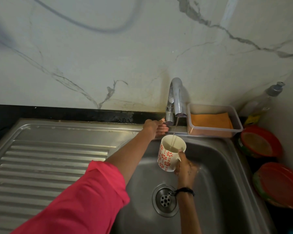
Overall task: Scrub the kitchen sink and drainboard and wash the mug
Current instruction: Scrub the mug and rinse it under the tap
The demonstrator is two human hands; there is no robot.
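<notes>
While the left hand (pixel 153 126) grips the tap lever, the right hand (pixel 184 168) holds the white, red-flowered mug (pixel 169 154).

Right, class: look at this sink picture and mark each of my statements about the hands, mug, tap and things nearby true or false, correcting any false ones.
1. The right hand holds the mug under the tap. True.
2. Water runs from the tap into the mug. True.
3. The left hand rests on the drainboard. False: it is at the tap's base, by the lever.
4. The mug is plain white. False: it has a red flower pattern.
5. A clear tub holding an orange cloth sits right of the tap. True.
</notes>
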